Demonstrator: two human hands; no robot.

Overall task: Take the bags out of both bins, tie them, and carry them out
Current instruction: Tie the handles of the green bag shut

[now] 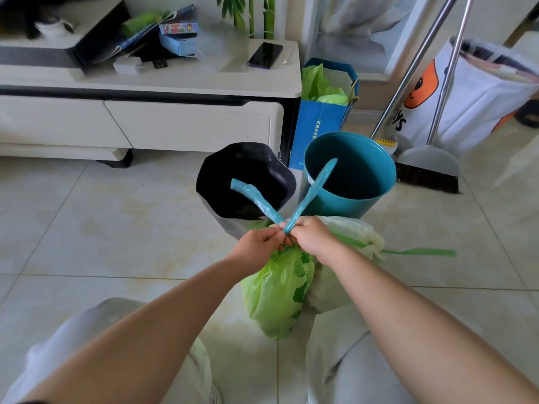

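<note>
Green bag [277, 293] sat on the floor between the knees, directly under both grips. Left grip [264, 239] and right grip [313, 237] each pinched a teal tie end [315, 188], knuckles touching, ends crossed above. Probably mid-knot; the knot itself was hidden. White bag [358, 231] lay just beside, right. Teal bin [350, 199] stood empty behind.

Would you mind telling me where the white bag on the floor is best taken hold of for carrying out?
Probably grip the white bag by its green drawstring, coming from the right: the strip trails free across the floor on that side, while the bag's body looks soft and bulky.
</note>
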